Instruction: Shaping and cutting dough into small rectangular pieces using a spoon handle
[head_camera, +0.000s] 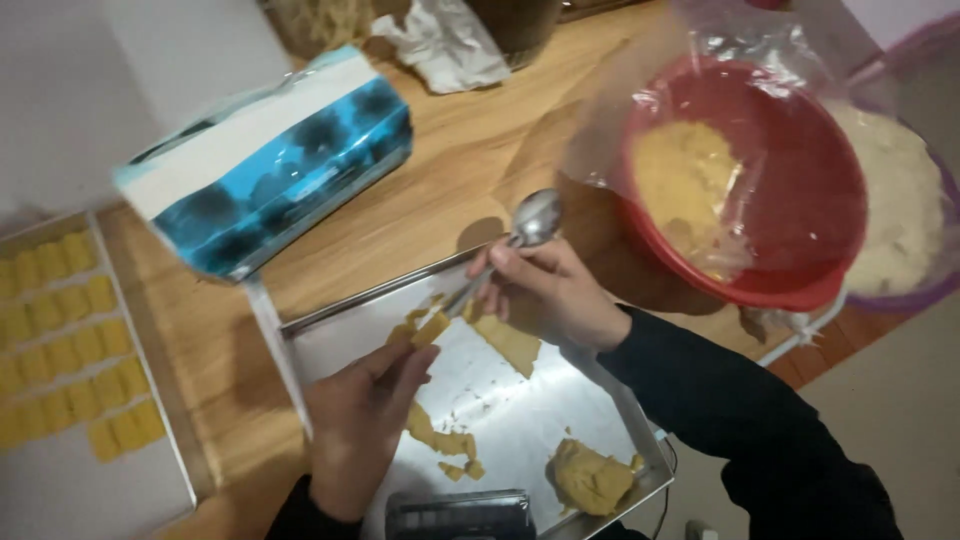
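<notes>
My right hand (548, 293) grips a metal spoon (520, 236) by its handle, bowl pointing up and away, above the far edge of a steel tray (520, 410). My left hand (358, 425) pinches a small flat piece of yellow dough (430, 328) at its fingertips, close to the spoon's handle end. Thin scraps of yellow dough (508, 342) lie on the tray, and a thicker dough lump (590, 477) sits at its near right corner.
A red bowl (800, 200) with yellow dough under plastic film stands at the right, a purple-rimmed bowl (915, 215) of pale dough beside it. A blue and white box (270, 165) lies at the left. A tray (120, 480) of small yellow squares is far left. A dark scale (460, 515) sits at the near edge.
</notes>
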